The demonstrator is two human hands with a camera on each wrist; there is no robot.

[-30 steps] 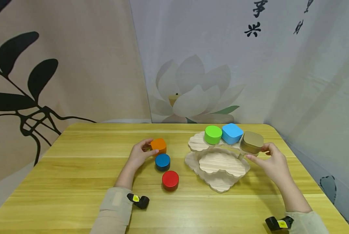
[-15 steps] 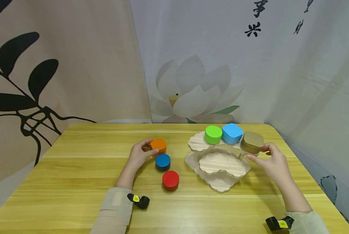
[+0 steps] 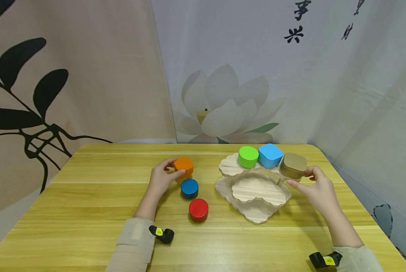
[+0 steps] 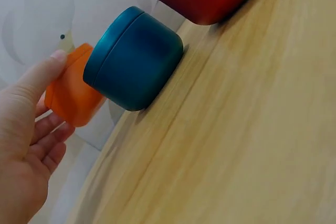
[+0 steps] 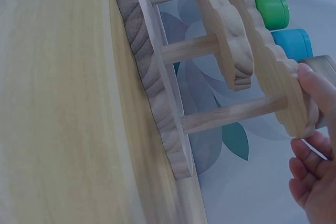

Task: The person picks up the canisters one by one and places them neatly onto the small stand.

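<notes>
My left hand [image 3: 161, 179] holds an orange tin [image 3: 184, 166] between thumb and fingers; in the left wrist view the orange tin [image 4: 77, 90] is tilted and off the table. In front of it stand a blue tin [image 3: 189, 189] and a red tin [image 3: 198, 210]. On the right is a tiered, cloud-shaped wooden stand [image 3: 257, 191]. Its top tier bears a green tin [image 3: 248, 156], a light blue tin [image 3: 270, 155] and a gold tin [image 3: 293, 165]. My right hand [image 3: 316, 187] grips the top tier's right end, thumb and fingers beside the gold tin.
All of this is on a wood-grain table [image 3: 87, 196]. A printed curtain [image 3: 121, 75] hangs behind the table's far edge. Each wrist carries a small black camera, such as the left one [image 3: 163, 235].
My left hand has raised the orange tin slightly, away from the blue tin. The right hand and the stand have stayed in place.
</notes>
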